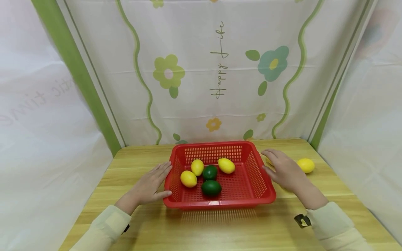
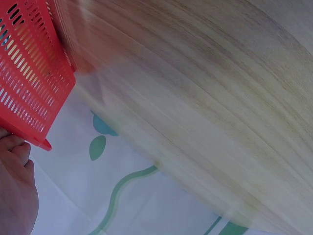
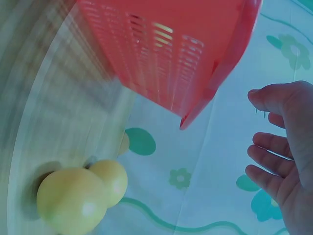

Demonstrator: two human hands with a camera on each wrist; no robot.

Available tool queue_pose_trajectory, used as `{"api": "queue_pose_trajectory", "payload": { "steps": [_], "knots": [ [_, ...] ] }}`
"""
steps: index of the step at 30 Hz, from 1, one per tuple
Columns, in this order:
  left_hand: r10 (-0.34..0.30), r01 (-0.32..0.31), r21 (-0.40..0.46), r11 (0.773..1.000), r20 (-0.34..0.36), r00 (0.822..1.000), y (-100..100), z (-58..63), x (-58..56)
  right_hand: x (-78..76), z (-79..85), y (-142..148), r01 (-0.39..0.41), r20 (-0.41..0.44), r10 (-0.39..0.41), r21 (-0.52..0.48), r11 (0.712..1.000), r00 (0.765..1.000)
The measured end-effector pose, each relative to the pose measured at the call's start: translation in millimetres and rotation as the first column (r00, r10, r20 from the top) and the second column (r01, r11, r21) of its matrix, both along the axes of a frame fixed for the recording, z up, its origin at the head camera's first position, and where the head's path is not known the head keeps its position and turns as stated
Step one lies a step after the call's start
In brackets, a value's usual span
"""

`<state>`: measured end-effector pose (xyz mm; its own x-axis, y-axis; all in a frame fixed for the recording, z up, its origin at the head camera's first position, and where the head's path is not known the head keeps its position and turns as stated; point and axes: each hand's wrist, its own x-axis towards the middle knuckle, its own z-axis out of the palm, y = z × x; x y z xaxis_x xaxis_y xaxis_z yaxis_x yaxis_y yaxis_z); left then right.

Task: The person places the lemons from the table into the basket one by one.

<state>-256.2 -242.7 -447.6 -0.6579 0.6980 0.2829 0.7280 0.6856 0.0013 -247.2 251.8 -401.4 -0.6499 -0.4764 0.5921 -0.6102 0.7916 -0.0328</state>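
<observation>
A red plastic basket (image 1: 216,203) with slotted walls sits on the table. Inside it are three lemons (image 1: 188,179) and two dark green egg-shaped fruits (image 1: 211,188). My left hand (image 1: 146,186) rests with its straight fingers against the basket's left rim, the thumb touching near the front corner. In the left wrist view those fingertips are partly hidden by the rim. Just beyond the right rim hovers my right hand (image 1: 287,172), fingers relaxed and holding nothing; the right wrist view shows a gap between it and the basket.
Right of the basket lies a lemon (image 1: 305,165), and more yellow shows behind my right hand. Two lemons (image 3: 72,200) stand out on the table in the right wrist view. A flowered white curtain (image 1: 194,104) borders the wooden table (image 1: 141,153) at the back and sides.
</observation>
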Motion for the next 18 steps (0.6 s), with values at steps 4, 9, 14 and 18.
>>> {"api": "queue_pose_trajectory", "payload": {
  "steps": [4, 9, 14, 18],
  "knots": [
    [0.003, -0.003, 0.004, 1.000, 0.006, 1.000, 0.0, -0.1, 0.3, 1.3, -0.9, 6.4, 0.027, -0.007, -0.027, -0.011, 1.000, 1.000],
    [-0.001, 0.001, -0.008, 1.000, -0.004, 1.000, 0.0, -1.4, -1.0, 3.8, -3.9, 15.9, 0.051, -0.019, -0.052, -0.033, 0.998, 0.998],
    [-0.008, 0.008, -0.010, 1.000, -0.021, 1.000, -0.6, -2.2, -1.7, 6.1, -8.2, 26.4, 0.084, -0.030, -0.085, -0.042, 0.996, 0.996],
    [-0.011, 0.011, -0.002, 1.000, -0.020, 1.000, -1.0, -2.2, -1.6, 5.6, -14.6, 35.5, 0.111, -0.028, -0.112, -0.042, 0.993, 0.993]
  ]
}}
